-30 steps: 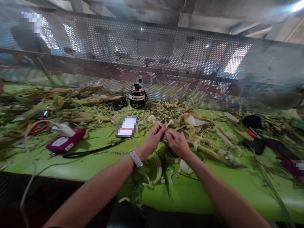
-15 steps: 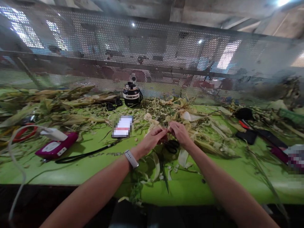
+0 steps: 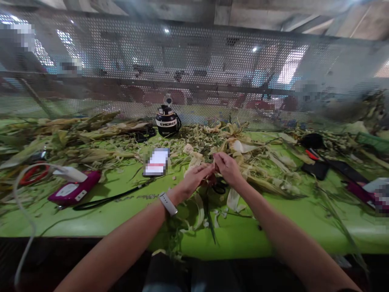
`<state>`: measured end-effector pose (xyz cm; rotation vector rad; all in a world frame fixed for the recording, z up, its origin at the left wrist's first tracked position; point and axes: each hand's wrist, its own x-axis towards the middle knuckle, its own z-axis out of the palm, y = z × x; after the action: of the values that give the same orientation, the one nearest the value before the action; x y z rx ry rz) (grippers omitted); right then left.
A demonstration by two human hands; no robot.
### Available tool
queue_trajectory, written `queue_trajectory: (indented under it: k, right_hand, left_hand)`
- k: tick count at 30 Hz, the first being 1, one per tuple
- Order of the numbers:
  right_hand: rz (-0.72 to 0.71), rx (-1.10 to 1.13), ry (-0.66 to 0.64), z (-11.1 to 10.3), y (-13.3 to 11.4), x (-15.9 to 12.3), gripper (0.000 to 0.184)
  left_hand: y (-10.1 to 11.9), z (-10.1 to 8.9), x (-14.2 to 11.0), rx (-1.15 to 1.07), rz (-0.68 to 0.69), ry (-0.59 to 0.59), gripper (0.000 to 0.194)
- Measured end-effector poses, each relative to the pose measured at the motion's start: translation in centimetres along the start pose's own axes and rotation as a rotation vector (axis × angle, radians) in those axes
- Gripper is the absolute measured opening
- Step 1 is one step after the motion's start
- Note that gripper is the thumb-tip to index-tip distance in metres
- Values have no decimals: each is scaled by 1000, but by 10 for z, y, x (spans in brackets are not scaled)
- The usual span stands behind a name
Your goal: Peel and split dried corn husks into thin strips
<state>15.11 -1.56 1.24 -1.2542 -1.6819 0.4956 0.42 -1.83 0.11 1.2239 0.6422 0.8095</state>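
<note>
My left hand [image 3: 197, 178], with a pale watch band [image 3: 167, 203] on its wrist, meets my right hand [image 3: 227, 167] over the middle of the green tabletop [image 3: 127, 219]. Both hands have their fingers pinched together, tip to tip. Whatever lies between the fingertips is too small and too hidden to name. Just beneath them are scissors with black handles [image 3: 219, 187], pointing towards me. Pale curled peelings [image 3: 199, 211] lie around the scissors. Beyond the hands spreads a heap of leaf scraps [image 3: 209, 140] that look like corn husks.
A phone [image 3: 156, 161] with a lit screen lies left of my hands. Behind it stands a black jug [image 3: 166, 121]. At far left is a purple power bank [image 3: 74, 188] with a white cable. A black phone-like slab [image 3: 315, 170] lies right. A perforated metal screen [image 3: 194, 61] closes the back.
The hands stay together in nearly the same place, with small finger shifts; the left fingers look straighter. The view has shifted slightly.
</note>
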Motion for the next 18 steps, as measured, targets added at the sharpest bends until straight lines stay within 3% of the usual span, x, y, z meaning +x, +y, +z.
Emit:
queue_trajectory:
  k: [4,9,18]
  right_hand:
    - [-20,-22,-52,-3,1,-1,37]
    - [-56,-129,-5,-6,0,0,37]
    - [-272,-284,143,-13,4,-1,28]
  left_hand:
    - [1,-4,1,62,-27,-47,37]
    - [1,-4,2,186,-3,-43,43]
    - [1,-4,2,-61,8,-6,50]
